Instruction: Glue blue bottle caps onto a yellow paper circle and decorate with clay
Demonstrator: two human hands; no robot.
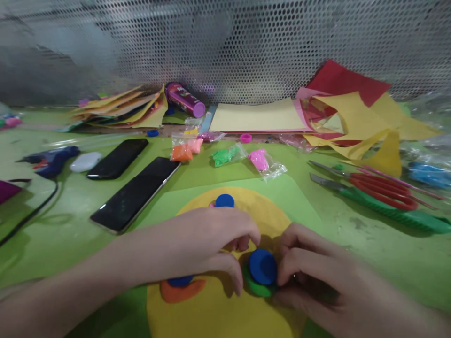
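Observation:
A yellow paper circle (225,314) lies before me, with blue discs and coloured clay on it. My left hand (218,239) arches over its middle, thumb and fingers apart with nothing between them. Just right of that thumb, a blue disc (262,266) rests on a piece of green clay (260,288). My right hand (313,277) has its fingers curled and pinches the right edge of the green clay, close against the disc. Partly behind my left hand are another blue disc (224,201) and a strip of orange clay (183,292) beside a third blue disc (180,281).
Two phones (136,195) and a glue gun (52,159) lie at left. Scissors (384,188) and a green-handled cutter (394,211) are at right. Small clay bags (225,156), a purple tube (185,99) and paper sheets (259,116) line the back, before a perforated metal panel (246,47).

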